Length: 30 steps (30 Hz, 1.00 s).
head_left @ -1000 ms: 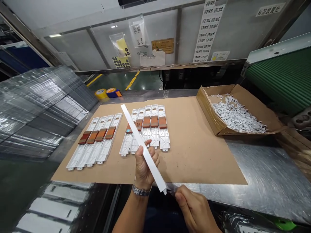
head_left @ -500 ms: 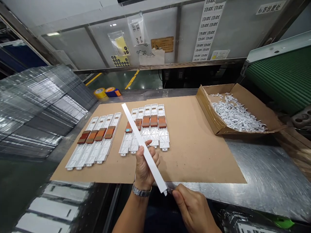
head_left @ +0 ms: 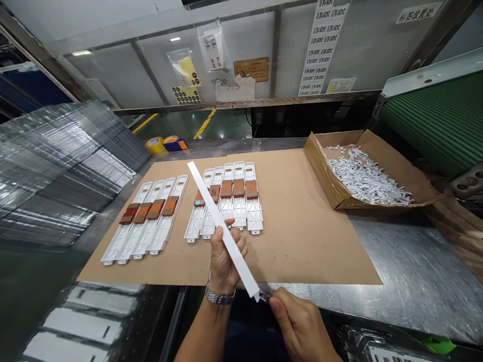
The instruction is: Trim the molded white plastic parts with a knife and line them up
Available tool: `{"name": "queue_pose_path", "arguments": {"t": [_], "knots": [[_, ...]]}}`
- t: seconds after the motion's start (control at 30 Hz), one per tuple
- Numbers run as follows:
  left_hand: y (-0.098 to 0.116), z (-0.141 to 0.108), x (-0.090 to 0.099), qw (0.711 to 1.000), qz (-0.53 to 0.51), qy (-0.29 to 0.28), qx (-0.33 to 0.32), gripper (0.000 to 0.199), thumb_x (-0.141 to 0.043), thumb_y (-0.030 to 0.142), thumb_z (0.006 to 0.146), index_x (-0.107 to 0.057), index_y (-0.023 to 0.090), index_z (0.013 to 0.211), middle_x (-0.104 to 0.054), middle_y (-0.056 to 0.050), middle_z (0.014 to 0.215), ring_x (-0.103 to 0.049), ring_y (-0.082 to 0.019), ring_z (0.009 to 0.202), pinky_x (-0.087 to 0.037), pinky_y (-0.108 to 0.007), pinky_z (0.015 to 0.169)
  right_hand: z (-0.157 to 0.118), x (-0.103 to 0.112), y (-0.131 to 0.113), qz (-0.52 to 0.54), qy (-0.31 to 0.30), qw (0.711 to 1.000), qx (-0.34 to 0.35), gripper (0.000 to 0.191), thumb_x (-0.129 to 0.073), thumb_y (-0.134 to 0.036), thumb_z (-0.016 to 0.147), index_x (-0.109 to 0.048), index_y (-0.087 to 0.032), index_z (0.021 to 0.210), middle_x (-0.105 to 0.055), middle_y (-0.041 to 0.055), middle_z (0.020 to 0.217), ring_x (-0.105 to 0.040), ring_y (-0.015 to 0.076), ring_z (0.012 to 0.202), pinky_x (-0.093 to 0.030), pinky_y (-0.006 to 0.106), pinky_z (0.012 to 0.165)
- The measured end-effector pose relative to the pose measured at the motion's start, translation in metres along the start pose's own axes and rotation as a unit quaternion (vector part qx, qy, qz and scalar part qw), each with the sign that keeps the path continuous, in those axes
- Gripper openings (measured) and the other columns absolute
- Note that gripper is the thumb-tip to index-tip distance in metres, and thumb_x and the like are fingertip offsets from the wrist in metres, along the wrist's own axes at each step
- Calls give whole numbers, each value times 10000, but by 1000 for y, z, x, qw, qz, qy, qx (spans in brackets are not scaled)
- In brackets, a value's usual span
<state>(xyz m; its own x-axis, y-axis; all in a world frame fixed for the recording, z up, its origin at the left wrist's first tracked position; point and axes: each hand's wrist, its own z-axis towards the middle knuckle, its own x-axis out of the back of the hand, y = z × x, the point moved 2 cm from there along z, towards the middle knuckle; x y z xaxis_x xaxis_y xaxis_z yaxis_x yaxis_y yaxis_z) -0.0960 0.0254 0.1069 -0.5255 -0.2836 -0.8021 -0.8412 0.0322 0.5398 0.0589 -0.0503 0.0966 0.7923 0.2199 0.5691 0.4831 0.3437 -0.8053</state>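
Observation:
My left hand (head_left: pixel 225 256) is closed around the middle of a long white plastic strip (head_left: pixel 213 208), which slants from upper left to lower right above the cardboard sheet (head_left: pixel 302 226). Its smooth face is toward me. At the strip's lower end, my right hand (head_left: pixel 300 322) grips nippers (head_left: pixel 264 296); only their metal tip shows, right against a small tab there. The handles are hidden in my fist. Behind the strip lie several white plastic strips (head_left: pixel 255 217) with reddish-brown blocks (head_left: pixel 239 188) across them, and a second such row (head_left: pixel 160 240) is at the left.
A cardboard box (head_left: pixel 320 176) with many small white plastic pieces (head_left: pixel 368 176) stands at the right on the metal table (head_left: pixel 407 271). Tape rolls (head_left: pixel 154 145) sit at the back left. Plastic-wrapped stacks (head_left: pixel 68 166) rise on the left, and white panels (head_left: pixel 75 322) lie lower left.
The nippers' tip has shifted very slightly right at the strip's lower end. My left hand keeps its hold on the strip, and the rest is nearly the same.

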Motion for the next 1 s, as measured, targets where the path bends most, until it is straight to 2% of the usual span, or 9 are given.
{"name": "queue_pose_path", "arguments": {"t": [0.37,0.73,1.0], "knots": [[-1,-2,-1,1000,5,-1,2,302,-654,417,730,-574,171,886,-304,84,544,-249,-32,401,-224,-138,346,0,0,-1,-17,-1,1000,-3,323,-325,-316,974,-423,-214,684,-494,-29,586,-456,102,496,-301,219,483],[-3,-2,0,1000,7,10,4,316,-668,413,712,-571,168,887,-323,82,537,-245,-28,397,-205,-138,345,-2,-1,-1,-19,-17,1000,8,329,-314,-313,976,-372,-215,668,-449,-38,575,-429,95,481,-278,219,483],[-3,-1,-1,999,13,31,2,353,-714,420,656,-574,170,864,-322,86,529,-248,-27,395,-207,-137,345,-6,-7,-1,-49,-25,997,51,339,-306,-311,974,-396,-209,664,-470,-34,571,-447,98,485,-261,235,487]]}}
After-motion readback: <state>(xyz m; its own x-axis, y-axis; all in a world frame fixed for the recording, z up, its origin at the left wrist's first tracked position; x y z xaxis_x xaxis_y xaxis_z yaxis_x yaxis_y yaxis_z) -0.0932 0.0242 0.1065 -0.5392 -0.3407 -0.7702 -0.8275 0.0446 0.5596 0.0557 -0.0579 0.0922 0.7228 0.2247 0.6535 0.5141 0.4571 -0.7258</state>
